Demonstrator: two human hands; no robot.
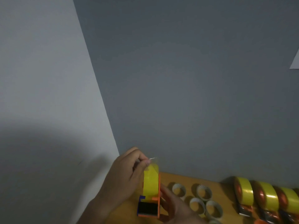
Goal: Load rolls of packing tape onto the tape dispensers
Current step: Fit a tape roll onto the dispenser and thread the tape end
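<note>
Below grey walls [194,78], wooden table [215,191] bearing empty tape cores [204,192].

We face a dim corner where a paler grey wall [40,78] meets a darker grey wall [194,78], above an orange-brown desk [181,179].

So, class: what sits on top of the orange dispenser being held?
A yellow tape roll sits on the orange dispenser. The left hand pinches its loose tape end; the right hand grips the frame. The roll's hub is hidden.
</note>
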